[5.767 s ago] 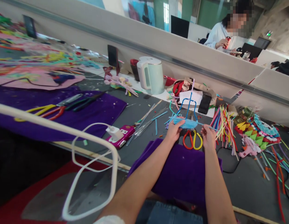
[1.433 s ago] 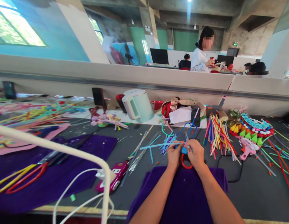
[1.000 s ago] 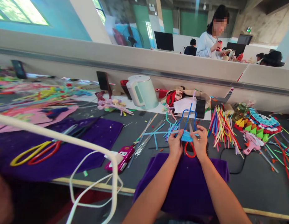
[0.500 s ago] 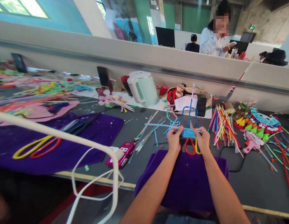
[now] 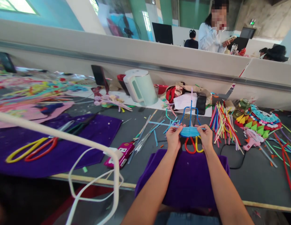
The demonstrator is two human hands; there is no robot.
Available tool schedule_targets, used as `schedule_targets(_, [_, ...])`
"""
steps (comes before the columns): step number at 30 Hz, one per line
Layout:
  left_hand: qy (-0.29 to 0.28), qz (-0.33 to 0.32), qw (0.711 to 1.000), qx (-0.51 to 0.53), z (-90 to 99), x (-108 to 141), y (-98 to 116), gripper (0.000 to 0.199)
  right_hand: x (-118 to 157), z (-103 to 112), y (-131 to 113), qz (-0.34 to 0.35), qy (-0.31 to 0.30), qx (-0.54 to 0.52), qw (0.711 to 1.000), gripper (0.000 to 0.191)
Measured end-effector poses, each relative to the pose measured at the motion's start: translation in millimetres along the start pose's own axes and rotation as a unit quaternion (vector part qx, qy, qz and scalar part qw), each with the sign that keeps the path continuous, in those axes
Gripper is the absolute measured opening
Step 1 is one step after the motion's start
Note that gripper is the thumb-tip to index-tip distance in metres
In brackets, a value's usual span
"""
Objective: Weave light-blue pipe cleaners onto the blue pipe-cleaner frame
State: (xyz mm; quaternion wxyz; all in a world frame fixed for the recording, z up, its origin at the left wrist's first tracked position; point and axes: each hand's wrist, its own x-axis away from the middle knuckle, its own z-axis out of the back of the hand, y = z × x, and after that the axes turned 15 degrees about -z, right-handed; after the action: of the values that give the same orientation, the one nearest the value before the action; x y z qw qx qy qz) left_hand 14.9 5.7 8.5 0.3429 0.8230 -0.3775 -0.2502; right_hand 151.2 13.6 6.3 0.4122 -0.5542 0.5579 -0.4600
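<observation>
Between my two hands is a flat blue pipe-cleaner piece (image 5: 190, 132), with darker blue looped wires standing above it and a long light blue strand sticking out to the left. My left hand (image 5: 173, 137) pinches its left end between thumb and fingers. At its right end, my right hand (image 5: 206, 136) grips it the same way. Just below the piece show the red and yellow handles of scissors (image 5: 190, 147); their blades are hidden behind it. A folded purple cloth (image 5: 185, 181) lies beneath my forearms at the table edge.
A bundle of coloured pipe cleaners (image 5: 224, 125), a pink glue gun (image 5: 252, 139) and a colourful craft piece (image 5: 265, 120) lie right. Left are a magenta device (image 5: 123, 154), larger scissors (image 5: 42, 147) and a curved white tube (image 5: 89, 136). A kettle (image 5: 145, 87) stands behind.
The blue piece has turned so its flat side shows wider and smoother between my fingers. Both hands keep hold of it. The whole view has shifted slightly.
</observation>
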Motion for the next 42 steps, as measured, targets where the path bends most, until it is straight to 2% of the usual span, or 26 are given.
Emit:
schedule_targets(6, [0.019,-0.005,0.999,0.039,0.2,-0.9,2.5,0.044,2.2,-2.4,-1.1,-0.001,-0.021,-0.016,1.0,0.02])
schedule_targets(8, [0.005,0.046,0.998,0.038,2.3,-2.1,2.9,0.043,2.9,-2.8,-1.6,0.004,-0.03,-0.013,0.999,0.019])
schedule_targets(12, [-0.048,0.197,0.979,0.012,5.9,-1.3,1.3,0.03,2.9,-1.9,-1.7,0.016,-0.043,-0.004,0.999,0.015])
schedule_targets(16, [-0.063,0.242,0.968,-0.005,5.7,2.2,0.6,0.023,4.0,-0.3,-3.9,0.022,-0.057,0.01,0.998,0.012])
schedule_targets(22, [-0.051,0.213,0.976,-0.005,3.0,3.1,2.4,0.02,9.3,-2.7,-10.0,0.03,-0.057,0.041,0.997,0.013])
schedule_targets(26, [-0.018,0.179,0.984,-0.014,2.7,2.3,1.5,0.023,7.3,-2.4,-7.3,0.033,-0.02,-0.007,0.999,0.016])
schedule_targets(32, [0.026,0.134,0.99,-0.035,4.0,1.6,-1.1,0.03,1.5,2.7,-1.3,-0.02,0.007,-0.024,1.0,0.021])
schedule_targets(42, [0.03,0.131,0.991,-0.021,2.9,1.5,-0.4,0.03,3.6,1.5,-7.9,-0.064,0.016,-0.061,0.996,0.022])
